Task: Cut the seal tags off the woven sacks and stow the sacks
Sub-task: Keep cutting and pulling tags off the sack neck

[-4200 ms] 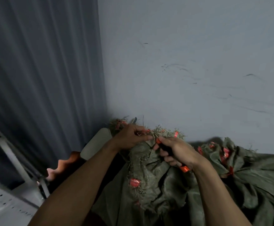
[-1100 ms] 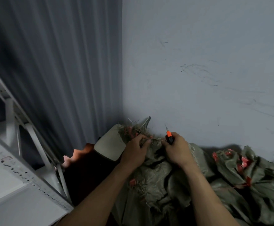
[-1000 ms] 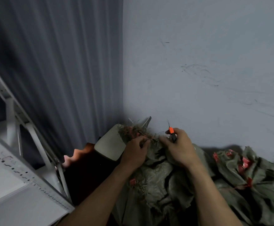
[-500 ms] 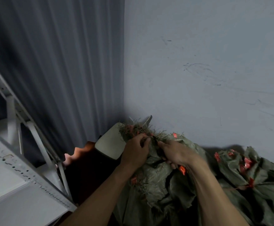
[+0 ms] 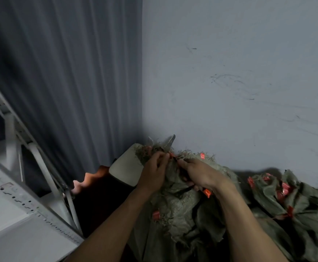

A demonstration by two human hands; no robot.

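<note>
- Heap of woven sacks (image 5: pixel 182 214) against the wall (image 5: pixel 230 91): red seal tags (image 5: pixel 202 155) remain on many and none looks stowed, so the task is probably early.
- Right hand (image 5: pixel 201 175): fingers curled round an orange-handled cutter (image 5: pixel 207 192).
- Left hand (image 5: pixel 153 172): fingertips pinch the frayed sack mouth.

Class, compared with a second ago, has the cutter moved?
Yes. The cutter, earlier poking up past the sack's frayed edge, now sits lower, under the right hand.

**Both hands meet at the sack's top edge**

Two bare forearms reach forward over the sack (image 5: pixel 182 210). The left hand (image 5: pixel 153 172) pinches its frayed top edge with curled fingers. The right hand (image 5: pixel 199 175), close beside it and knuckles up, grips a cutter (image 5: pixel 207 192).
</note>
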